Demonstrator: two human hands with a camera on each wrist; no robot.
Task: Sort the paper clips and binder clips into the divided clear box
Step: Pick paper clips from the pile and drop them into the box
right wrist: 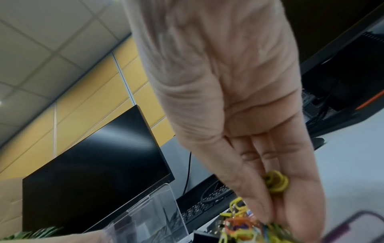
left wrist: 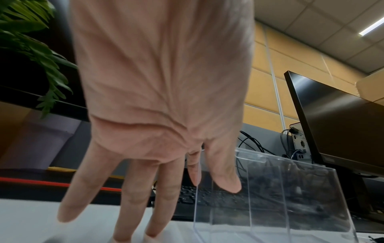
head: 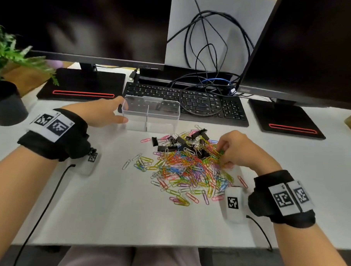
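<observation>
Left hand (head: 103,113) reaching forward, fingers straight and spread, right hand (head: 240,149) lowered, fingers curled, pinching

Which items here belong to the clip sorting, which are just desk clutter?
Job: divided clear box, steadied by left hand; mixed pile of paper clips; binder clips; right hand gripping a few clips.

Clutter: keyboard, two monitors, cables, potted plant.

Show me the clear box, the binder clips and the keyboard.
clear box (head: 163,123): head view, front wall, right compartment.
binder clips (head: 179,142): head view, black cluster at the pile's far side.
keyboard (head: 222,108): head view, keys right of the box.
</observation>
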